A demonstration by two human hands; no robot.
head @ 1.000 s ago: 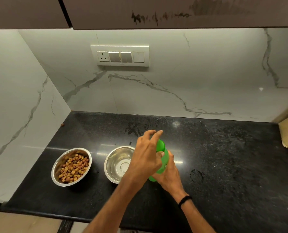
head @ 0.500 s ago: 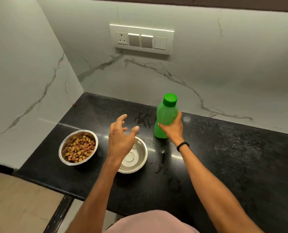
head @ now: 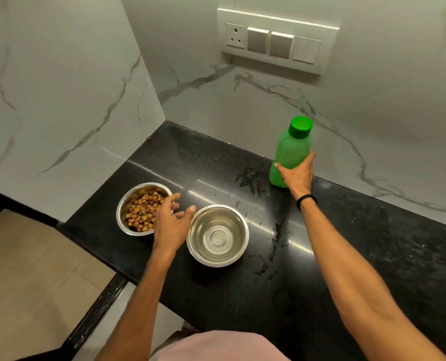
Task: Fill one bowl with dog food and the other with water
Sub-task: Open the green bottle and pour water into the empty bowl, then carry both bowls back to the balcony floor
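Two steel bowls stand side by side on the black counter (head: 346,256). The left bowl (head: 124,204) holds brown dog food pieces. The right bowl (head: 218,237) has clear water in it. My left hand (head: 172,222) hovers between the two bowls with fingers loosely spread, holding nothing. A capped green bottle (head: 292,149) stands upright at the back by the wall, and my right hand (head: 297,173) grips its lower half.
Marble walls close the counter at the back and left. A switch panel (head: 276,43) sits on the back wall. Water splashes lie on the counter right of the water bowl. One stray kibble (head: 149,139) lies in the far corner. The counter's front edge drops to floor on the left.
My right hand carried the capped green bottle from in front of me to the back of the counter. My left hand left the cap and moved down between the bowls.
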